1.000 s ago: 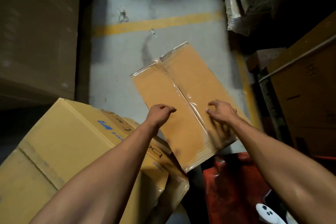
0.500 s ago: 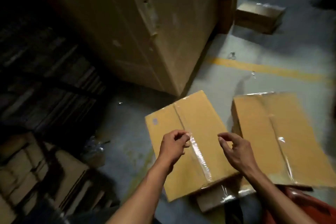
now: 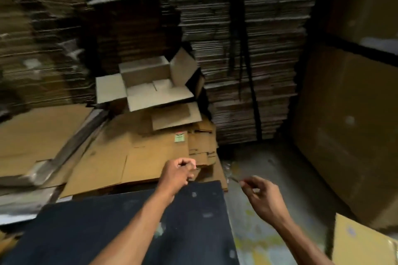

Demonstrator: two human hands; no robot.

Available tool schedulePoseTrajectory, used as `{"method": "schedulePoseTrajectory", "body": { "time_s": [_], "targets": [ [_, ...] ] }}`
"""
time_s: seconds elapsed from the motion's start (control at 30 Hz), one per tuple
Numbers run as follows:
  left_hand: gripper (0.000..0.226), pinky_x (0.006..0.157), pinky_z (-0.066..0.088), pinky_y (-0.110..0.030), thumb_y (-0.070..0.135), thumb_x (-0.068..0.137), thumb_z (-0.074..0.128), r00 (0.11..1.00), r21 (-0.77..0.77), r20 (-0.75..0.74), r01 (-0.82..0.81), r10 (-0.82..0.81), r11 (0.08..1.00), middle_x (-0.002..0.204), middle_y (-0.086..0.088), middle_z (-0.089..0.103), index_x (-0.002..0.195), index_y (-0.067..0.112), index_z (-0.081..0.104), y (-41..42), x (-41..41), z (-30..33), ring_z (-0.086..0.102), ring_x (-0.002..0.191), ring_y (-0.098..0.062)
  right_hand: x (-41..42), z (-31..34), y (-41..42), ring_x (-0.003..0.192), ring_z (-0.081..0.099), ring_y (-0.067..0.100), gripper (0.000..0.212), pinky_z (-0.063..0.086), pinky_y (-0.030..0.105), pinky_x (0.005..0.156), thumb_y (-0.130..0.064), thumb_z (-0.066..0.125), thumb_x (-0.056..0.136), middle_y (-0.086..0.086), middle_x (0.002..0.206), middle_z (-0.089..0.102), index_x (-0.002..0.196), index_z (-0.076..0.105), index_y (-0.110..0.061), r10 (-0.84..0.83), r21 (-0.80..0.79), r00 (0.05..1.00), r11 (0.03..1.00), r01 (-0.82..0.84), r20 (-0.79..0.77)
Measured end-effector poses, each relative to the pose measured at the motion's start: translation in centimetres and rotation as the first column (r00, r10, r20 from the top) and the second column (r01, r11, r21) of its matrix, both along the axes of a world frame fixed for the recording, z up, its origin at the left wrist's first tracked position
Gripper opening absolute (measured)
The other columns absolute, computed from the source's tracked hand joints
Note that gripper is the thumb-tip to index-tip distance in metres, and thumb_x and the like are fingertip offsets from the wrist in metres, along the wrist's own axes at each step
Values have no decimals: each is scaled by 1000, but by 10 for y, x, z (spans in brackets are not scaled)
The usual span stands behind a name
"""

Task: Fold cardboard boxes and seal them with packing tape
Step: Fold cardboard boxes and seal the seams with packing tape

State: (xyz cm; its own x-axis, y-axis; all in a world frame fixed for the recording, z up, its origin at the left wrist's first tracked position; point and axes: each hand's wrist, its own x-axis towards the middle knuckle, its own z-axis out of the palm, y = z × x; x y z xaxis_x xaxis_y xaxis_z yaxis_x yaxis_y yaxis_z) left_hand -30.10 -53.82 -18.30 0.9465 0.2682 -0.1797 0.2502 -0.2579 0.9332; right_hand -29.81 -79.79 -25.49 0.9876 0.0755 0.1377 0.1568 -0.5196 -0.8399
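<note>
both your hands are empty: left hand (image 3: 179,171) curled tight, right hand (image 3: 261,197) loosely curled. you seem between boxes; next, grip a flattened carton (image 3: 133,157) just beyond the left hand.

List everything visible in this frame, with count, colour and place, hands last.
Open box: one, pale brown, flaps out, centre, on the flat pile.
Flattened boxes: a pile, count unclear, tan, centre-left, low.
Cardboard stacks: several tall ones, brown, across the back.
Big boxes: at least two, brown, right side.
Dark board: one, black, speckled, bottom left.
Floor: grey with yellowish stains, bottom centre.
Left hand: fingers curled, over the pile's near edge.
Right hand: fingers loosely curled, over the floor.
</note>
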Motion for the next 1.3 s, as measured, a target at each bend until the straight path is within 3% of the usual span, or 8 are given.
{"method": "schedulePoseTrajectory", "body": {
  "time_s": [0.23,0.43,0.63,0.8,0.87,1.1,1.23,1.3],
  "targets": [
    [13,72,54,-33,18,100,64,964,-139,29,-259,265,956,95,1,80,102,22,76,109,9,6,74,85,-18,91,46,128,90,66,-11,14,51,10,70,-37,67,98,-18,98,72,108,74,-29,386,-171,922,910,-378,18],
    [14,72,56,-33,21,100,64,921,-209,-17,-384,389,899,101,-2,79,107,21,75,146,138,6,75,87,-21,279,51,205,90,68,0,12,57,21,78,-37,67,97,-14,98,73,104,75,-31,455,-179,890,876,-447,5],
    [16,64,53,-28,24,101,63,884,-225,-62,-464,463,857,99,-1,77,113,18,72,174,313,-9,70,73,-16,483,12,275,87,66,19,6,53,33,68,-23,70,95,1,96,71,101,72,-24,324,328,917,913,-241,-231],
    [15,66,55,-31,25,100,66,860,-229,-64,-506,506,832,105,-5,77,111,18,71,196,397,-21,71,80,-19,611,-33,330,100,65,29,63,56,47,84,-59,65,91,12,123,67,134,57,-13,214,446,855,895,23,-473],
    [16,65,55,-32,26,101,62,822,-228,-39,-561,569,796,104,-4,76,113,17,71,206,419,-22,71,84,-19,625,-38,347,120,60,37,76,56,57,94,-63,64,92,10,137,58,147,46,-14,215,568,808,804,173,-549],
    [16,74,58,-36,23,103,61,778,-230,-89,-624,622,747,107,-5,74,116,18,69,232,435,-40,72,97,-24,651,-40,385,139,48,35,55,56,50,99,-36,61,103,13,155,45,151,44,-15,489,837,680,341,427,-546],
    [16,75,58,-37,19,104,59,750,-186,-94,-659,655,729,106,-5,75,115,17,70,248,427,-53,73,93,-23,665,-42,392,104,63,25,48,62,34,74,-16,51,104,7,121,56,151,40,-7,446,865,770,423,268,-457],
    [16,73,58,-36,18,104,58,737,-183,-93,-673,669,716,106,-5,75,114,17,70,256,421,-56,73,89,-22,671,-31,400,81,58,19,45,62,40,82,-5,53,101,6,95,52,145,43,-5,426,870,782,401,288,-455]
  ]
}}
